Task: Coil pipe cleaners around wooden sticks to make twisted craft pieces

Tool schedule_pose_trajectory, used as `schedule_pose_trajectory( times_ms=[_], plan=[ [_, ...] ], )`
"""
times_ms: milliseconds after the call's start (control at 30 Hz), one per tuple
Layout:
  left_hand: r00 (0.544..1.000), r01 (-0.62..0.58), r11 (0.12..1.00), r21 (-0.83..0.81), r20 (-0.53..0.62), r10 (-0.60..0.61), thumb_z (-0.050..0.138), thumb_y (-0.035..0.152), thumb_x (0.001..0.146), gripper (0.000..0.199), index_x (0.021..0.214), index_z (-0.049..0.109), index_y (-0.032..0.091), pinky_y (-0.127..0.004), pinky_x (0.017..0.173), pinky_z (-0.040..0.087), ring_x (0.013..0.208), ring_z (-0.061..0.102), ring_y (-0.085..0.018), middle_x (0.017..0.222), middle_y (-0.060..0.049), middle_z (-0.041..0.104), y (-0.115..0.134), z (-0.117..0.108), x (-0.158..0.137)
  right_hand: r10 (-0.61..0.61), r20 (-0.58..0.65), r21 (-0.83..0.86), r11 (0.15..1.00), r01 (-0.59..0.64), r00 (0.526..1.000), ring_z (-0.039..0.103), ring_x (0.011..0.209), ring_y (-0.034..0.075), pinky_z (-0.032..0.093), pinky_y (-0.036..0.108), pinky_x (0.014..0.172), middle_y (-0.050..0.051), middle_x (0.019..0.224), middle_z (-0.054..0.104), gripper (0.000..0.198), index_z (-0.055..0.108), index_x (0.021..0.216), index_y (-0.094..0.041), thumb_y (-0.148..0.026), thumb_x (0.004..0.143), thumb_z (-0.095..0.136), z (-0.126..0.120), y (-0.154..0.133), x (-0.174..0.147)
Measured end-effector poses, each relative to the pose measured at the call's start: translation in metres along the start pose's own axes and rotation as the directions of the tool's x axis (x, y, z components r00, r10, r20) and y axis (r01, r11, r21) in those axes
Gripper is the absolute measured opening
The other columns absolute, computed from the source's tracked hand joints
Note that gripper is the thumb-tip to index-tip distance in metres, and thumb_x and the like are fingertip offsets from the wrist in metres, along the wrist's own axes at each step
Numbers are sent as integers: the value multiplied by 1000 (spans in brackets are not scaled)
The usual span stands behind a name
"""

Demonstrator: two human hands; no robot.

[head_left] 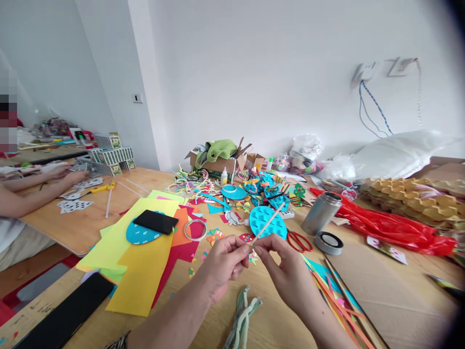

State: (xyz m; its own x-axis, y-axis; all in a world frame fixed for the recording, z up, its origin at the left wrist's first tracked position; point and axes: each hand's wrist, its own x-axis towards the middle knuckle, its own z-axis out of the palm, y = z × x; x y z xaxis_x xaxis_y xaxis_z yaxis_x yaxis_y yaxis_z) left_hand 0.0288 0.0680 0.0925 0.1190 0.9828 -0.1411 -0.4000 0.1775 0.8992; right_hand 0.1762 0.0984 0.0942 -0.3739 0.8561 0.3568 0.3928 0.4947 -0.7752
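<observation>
A thin, light wooden stick [269, 221] slants up and away to the right from the fingertips of both hands. My left hand [228, 264] is closed in a pinch at its lower end. My right hand [279, 258] pinches the same end from the other side, its fingertips meeting the left ones. Whether something small sits between the fingertips is hidden. Behind the stick lies a blue paper disc [258, 219] with cut-out shapes. Red-handled scissors [301, 242] rest just beyond my right hand. Below the hands, a bundle of pale green fuzzy stems [242, 317] lies on the table.
Yellow paper sheets [138, 281] lie left under a black phone [156, 221]; a tape roll [195, 230] is nearby. A steel flask [321, 213] and its lid [329, 242] stand right, beside red plastic [392, 228]. Another person's hands [74, 177] handle playing cards far left.
</observation>
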Motion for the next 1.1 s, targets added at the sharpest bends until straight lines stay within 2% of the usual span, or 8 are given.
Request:
schedule_pose_trajectory(
  times_ms=[100, 167, 267, 467, 700, 900, 1100],
  plan=[
    [997, -52, 999, 6, -48, 52, 62, 32, 73, 22, 71, 48, 15, -20, 39, 9, 36, 28, -1, 55, 5, 50, -1, 1, 1, 127, 18, 173, 977, -128, 992, 51, 66, 16, 39, 26, 60, 1, 68, 55, 28, 55, 77, -18, -42, 86, 46, -1, 1, 1],
    [993, -88, 996, 23, -72, 89, 61, 32, 73, 21, 71, 48, 16, -20, 38, 10, 36, 27, -1, 54, 5, 49, -2, 1, 2, 180, 40, 229, 956, -184, 983, 48, 61, 15, 37, 25, 55, 0, 64, 51, 32, 54, 72, -18, -47, 83, 48, -1, 1, 2],
    [989, -114, 992, 48, -93, 118, 61, 33, 73, 22, 70, 48, 16, -20, 38, 10, 36, 27, -2, 54, 6, 49, -4, 2, 2, 203, 62, 283, 935, -212, 977, 47, 59, 14, 36, 24, 52, 0, 63, 52, 34, 54, 69, -18, -50, 79, 53, 1, -2, 2],
    [993, -74, 994, 85, -83, 81, 61, 36, 73, 24, 71, 50, 15, -19, 37, 8, 37, 26, -1, 54, 5, 49, -8, 8, 0, 234, 61, 311, 919, -241, 970, 47, 58, 14, 36, 25, 52, 1, 62, 53, 35, 55, 67, -18, -51, 76, 55, 4, -4, 2],
    [997, -28, 1000, 8, -74, 28, 65, 38, 72, 29, 69, 48, 14, -19, 38, 8, 38, 26, 0, 55, 5, 48, -13, 7, 1, 204, 9, 379, 905, -192, 979, 47, 59, 14, 37, 25, 55, -1, 61, 52, 29, 54, 67, -16, -43, 78, 55, 5, -6, 3],
    [993, 60, 989, -134, -90, -72, 72, 39, 63, 35, 68, 49, 14, -18, 39, 7, 36, 22, 1, 51, 7, 46, -16, -1, 8, 102, -50, 242, 966, -87, 994, 50, 65, 15, 40, 26, 62, 1, 67, 55, 23, 53, 71, -17, -35, 84, 50, 13, -1, 0],
    [992, 51, 982, -181, -102, -70, 74, 37, 62, 34, 65, 49, 13, -17, 39, 8, 35, 24, 2, 51, 6, 46, -9, -6, 9, 53, -15, 164, 985, -50, 998, 52, 68, 16, 41, 27, 63, 1, 69, 57, 20, 54, 72, -18, -31, 86, 48, 12, -2, 10]
  ],
)
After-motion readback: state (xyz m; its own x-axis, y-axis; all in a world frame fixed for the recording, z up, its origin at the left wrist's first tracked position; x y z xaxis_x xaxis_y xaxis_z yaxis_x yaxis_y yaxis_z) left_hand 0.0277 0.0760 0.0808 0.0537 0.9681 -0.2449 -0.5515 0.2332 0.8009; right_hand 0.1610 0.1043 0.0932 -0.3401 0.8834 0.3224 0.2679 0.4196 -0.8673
